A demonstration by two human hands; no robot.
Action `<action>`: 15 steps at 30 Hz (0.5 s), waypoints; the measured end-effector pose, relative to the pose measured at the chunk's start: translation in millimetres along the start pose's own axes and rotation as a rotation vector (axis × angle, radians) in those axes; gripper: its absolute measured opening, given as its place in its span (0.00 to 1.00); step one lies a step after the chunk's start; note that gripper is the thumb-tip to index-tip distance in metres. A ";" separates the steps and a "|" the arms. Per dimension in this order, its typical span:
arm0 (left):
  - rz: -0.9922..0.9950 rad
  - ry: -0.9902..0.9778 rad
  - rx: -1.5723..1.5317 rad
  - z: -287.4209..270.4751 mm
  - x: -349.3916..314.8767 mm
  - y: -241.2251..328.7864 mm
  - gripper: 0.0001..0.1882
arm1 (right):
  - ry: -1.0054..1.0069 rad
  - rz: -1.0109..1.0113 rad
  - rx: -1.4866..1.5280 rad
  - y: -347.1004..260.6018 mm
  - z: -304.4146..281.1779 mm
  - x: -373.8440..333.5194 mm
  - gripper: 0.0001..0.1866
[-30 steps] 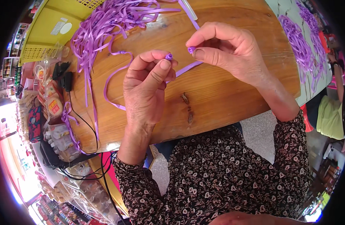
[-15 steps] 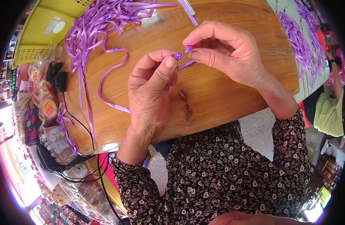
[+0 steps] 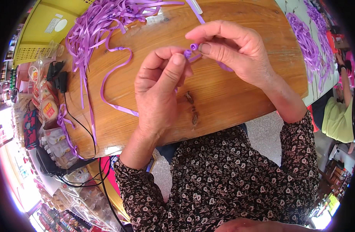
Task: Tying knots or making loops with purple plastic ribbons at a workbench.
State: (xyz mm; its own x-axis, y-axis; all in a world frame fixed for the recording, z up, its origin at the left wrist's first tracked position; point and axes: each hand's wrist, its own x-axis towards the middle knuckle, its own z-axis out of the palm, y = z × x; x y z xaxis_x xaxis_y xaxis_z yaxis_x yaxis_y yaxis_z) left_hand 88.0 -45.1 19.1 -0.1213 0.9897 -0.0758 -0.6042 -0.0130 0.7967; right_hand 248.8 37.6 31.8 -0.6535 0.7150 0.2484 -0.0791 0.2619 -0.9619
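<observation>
Left hand [image 3: 156,87]: thumb and forefinger closed on a purple plug [image 3: 187,53], above the table [image 3: 227,104]. Right hand [image 3: 241,54]: thumb tip holds a purple socket [image 3: 194,46], forefinger clear; opposing contact hidden from me. I judge a loose pinch could tilt or drop either. Plug's long axis appears slanted up-right; socket's mouth faces left, towards my view.

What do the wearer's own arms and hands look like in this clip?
The left hand and right hand are bare, with no gloves, rings or watch visible. Dark long sleeves with a small pale floral print end partway along the forearms.
</observation>
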 end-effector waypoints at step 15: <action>0.223 -0.070 0.222 19.5 2.1 -5.0 0.11 | 0.073 -0.041 0.137 -2.3 -2.4 -0.3 0.15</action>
State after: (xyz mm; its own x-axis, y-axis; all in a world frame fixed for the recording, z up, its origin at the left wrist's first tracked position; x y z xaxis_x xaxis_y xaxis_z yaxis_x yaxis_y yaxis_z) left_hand 106.1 -40.2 26.6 -0.1725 0.9734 0.1505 -0.3816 -0.2069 0.9009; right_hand 251.0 38.3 34.2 -0.5917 0.7518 0.2909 -0.2098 0.2047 -0.9561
